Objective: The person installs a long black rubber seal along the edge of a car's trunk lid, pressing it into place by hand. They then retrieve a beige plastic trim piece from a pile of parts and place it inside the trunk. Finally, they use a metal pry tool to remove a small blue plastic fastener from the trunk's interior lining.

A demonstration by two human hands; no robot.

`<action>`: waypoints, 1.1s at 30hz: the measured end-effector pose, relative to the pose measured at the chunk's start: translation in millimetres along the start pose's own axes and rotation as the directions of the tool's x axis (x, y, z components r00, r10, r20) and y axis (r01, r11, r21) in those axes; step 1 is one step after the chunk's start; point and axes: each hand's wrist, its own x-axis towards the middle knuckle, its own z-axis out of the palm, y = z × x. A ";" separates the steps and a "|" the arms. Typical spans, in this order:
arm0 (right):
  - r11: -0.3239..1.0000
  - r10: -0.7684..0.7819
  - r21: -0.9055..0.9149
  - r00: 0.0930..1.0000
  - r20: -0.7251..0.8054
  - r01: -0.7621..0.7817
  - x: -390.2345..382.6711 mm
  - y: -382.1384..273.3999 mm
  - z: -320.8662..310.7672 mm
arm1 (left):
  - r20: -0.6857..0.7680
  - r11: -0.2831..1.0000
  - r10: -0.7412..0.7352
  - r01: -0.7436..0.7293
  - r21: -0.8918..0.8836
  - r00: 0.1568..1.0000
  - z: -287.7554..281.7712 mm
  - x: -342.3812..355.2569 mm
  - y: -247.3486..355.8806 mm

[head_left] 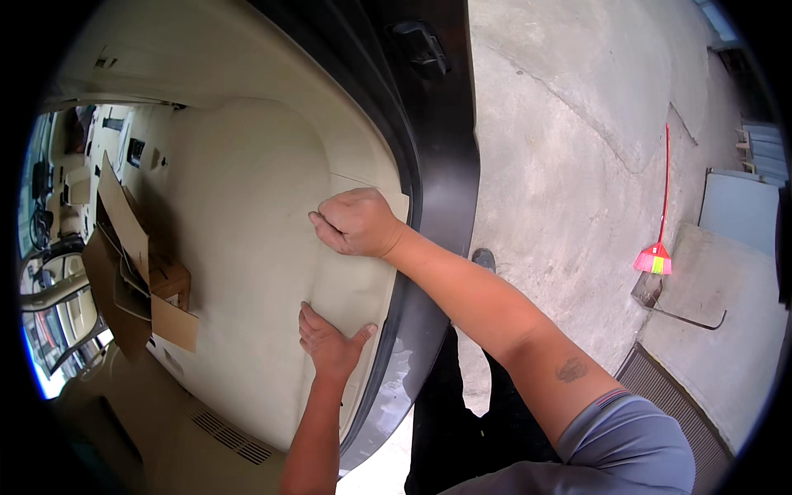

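A beige lining panel [247, 206] covers the inside of a vehicle's cargo area, its edge running along the dark door seal [406, 165]. My right hand [356, 223] is closed into a fist over the panel near that edge, and nothing shows in it. Nearer to me, my left hand [330, 342] lies on the panel with its fingers and thumb apart, close to the same edge. A pale strip of the panel's border shows past my right wrist.
An open cardboard box [124, 272] stands inside at the left. A vent grille [231, 437] is low in the trim. Beyond the dark bumper [445, 165] lies a concrete floor [561, 165] with a red broom [656, 257], a dustpan [649, 289] and a grey board [742, 216].
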 end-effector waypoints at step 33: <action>0.372 0.912 -0.291 0.405 -0.061 -0.881 -2.2 17.9 -64.5 | -0.339 0.948 0.312 -0.314 0.052 0.888 -8.4 87.0 118.9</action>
